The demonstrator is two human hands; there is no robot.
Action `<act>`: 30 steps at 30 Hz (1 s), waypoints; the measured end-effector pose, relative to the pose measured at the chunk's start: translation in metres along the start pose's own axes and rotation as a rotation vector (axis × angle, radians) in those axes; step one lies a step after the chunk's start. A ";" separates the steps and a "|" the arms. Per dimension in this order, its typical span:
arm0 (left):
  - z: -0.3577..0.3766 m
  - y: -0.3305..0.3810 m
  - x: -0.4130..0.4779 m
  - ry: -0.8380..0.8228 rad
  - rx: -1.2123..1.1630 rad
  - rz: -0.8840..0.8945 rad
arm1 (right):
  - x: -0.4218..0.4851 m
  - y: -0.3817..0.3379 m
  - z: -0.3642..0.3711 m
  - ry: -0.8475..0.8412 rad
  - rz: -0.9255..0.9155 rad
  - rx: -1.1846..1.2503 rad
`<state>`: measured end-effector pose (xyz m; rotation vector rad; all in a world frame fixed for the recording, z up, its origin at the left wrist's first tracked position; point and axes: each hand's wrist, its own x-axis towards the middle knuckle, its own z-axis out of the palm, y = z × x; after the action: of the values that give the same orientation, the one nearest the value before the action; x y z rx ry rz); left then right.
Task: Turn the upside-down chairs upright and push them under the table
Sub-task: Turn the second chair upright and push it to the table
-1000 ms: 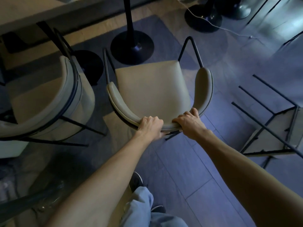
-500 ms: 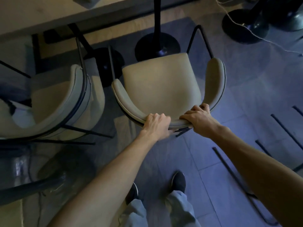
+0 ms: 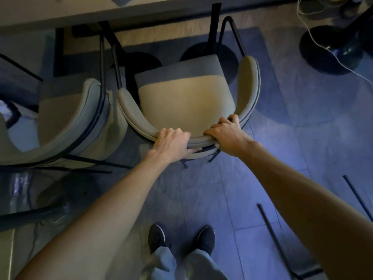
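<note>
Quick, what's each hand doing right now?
Left hand: closed, gripping the beige padded chair by its curved back.
Right hand: closed, gripping the same chair back.

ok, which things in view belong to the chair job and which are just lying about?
Job: beige chair, gripped at the backrest by left hand and right hand; neighbouring chair; table; black metal legs on the floor, likely another chair.
Lying about: round pedestal base; white cable.
</note>
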<state>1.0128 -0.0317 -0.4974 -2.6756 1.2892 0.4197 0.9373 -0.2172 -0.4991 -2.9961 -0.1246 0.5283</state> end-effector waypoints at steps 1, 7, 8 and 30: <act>0.000 -0.008 0.003 0.003 0.007 0.009 | 0.006 -0.003 -0.003 -0.004 -0.001 -0.004; 0.006 -0.054 0.007 0.008 0.011 0.028 | 0.028 -0.031 -0.008 0.015 -0.002 0.007; 0.006 -0.058 0.008 0.005 0.000 0.027 | 0.030 -0.033 -0.009 0.017 -0.002 0.006; 0.009 -0.074 0.002 0.108 -0.053 0.090 | 0.031 -0.074 -0.007 0.028 0.180 -0.006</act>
<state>1.0706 0.0152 -0.5061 -2.7261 1.4526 0.3286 0.9640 -0.1417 -0.4947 -3.0360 0.1477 0.5034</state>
